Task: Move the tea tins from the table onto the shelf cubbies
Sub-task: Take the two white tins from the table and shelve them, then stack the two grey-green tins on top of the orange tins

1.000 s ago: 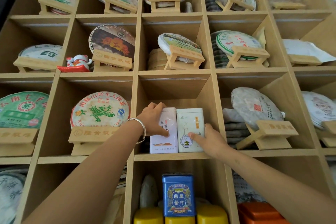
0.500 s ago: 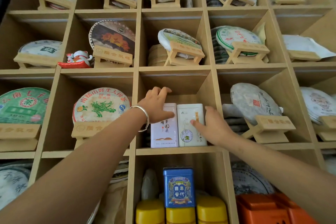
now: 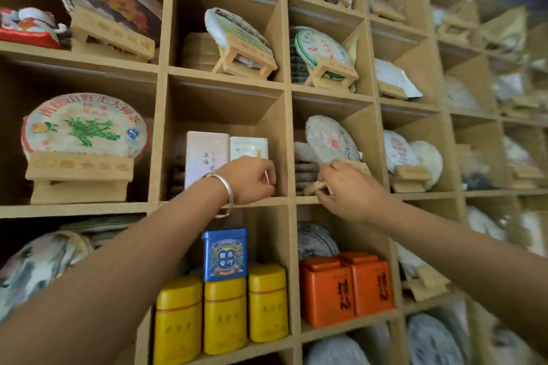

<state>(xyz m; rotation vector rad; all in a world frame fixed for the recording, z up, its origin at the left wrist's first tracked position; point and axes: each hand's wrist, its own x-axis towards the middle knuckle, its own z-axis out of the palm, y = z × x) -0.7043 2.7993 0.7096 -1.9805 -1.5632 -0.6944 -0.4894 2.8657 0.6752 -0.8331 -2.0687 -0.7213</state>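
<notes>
Left grip [image 3: 249, 179] is hovering with fingers curled before the white tea tin [image 3: 248, 147], whether touching I cannot tell; right grip [image 3: 341, 187] is pinching a wooden stand [image 3: 315, 187] next door. Both tins, pink tea tin [image 3: 204, 157] included, are standing together in the middle cubby [image 3: 225, 104].

A: Middle cubby [image 3: 225, 104]: room?
B: Open above the two white tins [image 3: 226, 148]; the left hand [image 3: 247, 179] blocks their front right.
A: Right neighbour?
B: Tea cake [image 3: 329, 139] on its stand fills it; the right hand [image 3: 345, 190] is at the opening.
</notes>
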